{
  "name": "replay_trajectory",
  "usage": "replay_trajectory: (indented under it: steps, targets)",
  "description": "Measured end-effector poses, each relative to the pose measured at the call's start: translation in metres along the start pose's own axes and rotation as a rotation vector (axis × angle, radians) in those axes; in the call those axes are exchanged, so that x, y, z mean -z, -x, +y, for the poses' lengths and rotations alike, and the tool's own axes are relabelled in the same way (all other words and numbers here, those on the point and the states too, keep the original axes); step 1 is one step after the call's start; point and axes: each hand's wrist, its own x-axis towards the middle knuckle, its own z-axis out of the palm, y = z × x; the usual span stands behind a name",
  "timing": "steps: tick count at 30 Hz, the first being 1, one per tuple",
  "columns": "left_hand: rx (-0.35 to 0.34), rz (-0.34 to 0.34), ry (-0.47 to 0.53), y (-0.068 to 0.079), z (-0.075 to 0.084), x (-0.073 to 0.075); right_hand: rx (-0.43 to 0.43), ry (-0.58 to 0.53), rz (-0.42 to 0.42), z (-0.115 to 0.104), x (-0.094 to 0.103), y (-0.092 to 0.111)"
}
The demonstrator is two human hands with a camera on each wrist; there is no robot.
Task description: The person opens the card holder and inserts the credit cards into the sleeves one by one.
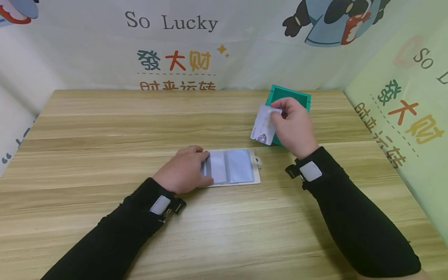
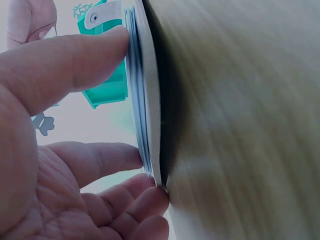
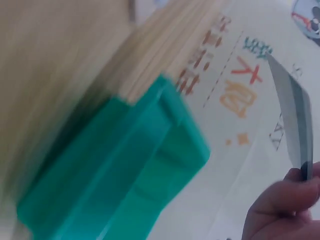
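Note:
In the head view a card holder (image 1: 240, 166) lies spread on the table, showing clear plastic sleeves, a pale cover and a snap tab (image 1: 258, 161) on its right. My left hand (image 1: 185, 170) holds its left part, covering that end. The left wrist view shows the thumb (image 2: 75, 62) against the stacked sleeves and the other fingers at the cover's edge. Farther right, my right hand (image 1: 294, 123) pinches a pale printed card (image 1: 261, 126) by its upper corner, between thumb and fingers. The card overlaps a green box (image 1: 308, 102) in this view.
The green box stands at the table's back right, its open side showing in the right wrist view (image 3: 170, 155). Wood-grain tabletop (image 1: 105, 132) extends around the card holder. A printed cloth (image 1: 245, 50) hangs behind the table and along its right side.

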Motion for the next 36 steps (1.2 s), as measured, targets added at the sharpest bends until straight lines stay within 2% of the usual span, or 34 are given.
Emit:
replay_trajectory:
  steps: [6,9,13,18,25,31,36]
  targets:
    - [0.003,0.007,0.023,-0.001,-0.001,0.0,-0.11,-0.201,-0.167,-0.006,-0.011,0.014]
    - [0.009,0.011,0.029,-0.002,-0.001,-0.001,-0.159,-0.216,-0.254,-0.008,-0.015,0.021]
    - [0.005,0.013,0.035,-0.002,-0.001,-0.001,-0.206,-0.222,-0.301,-0.006,-0.02,0.027]
    - [0.0,0.016,0.039,-0.002,-0.001,0.0,-0.221,-0.191,-0.337,-0.002,-0.027,0.031]
    - [0.0,0.028,0.048,-0.001,0.0,0.0,-0.23,-0.092,-0.381,-0.001,-0.035,0.037]
    - [0.009,0.026,0.044,-0.001,-0.001,-0.001,-0.201,0.019,-0.388,0.0,-0.04,0.041]
    - [0.007,0.024,0.039,-0.001,-0.002,0.0,-0.2,0.043,-0.394,-0.001,-0.043,0.043]
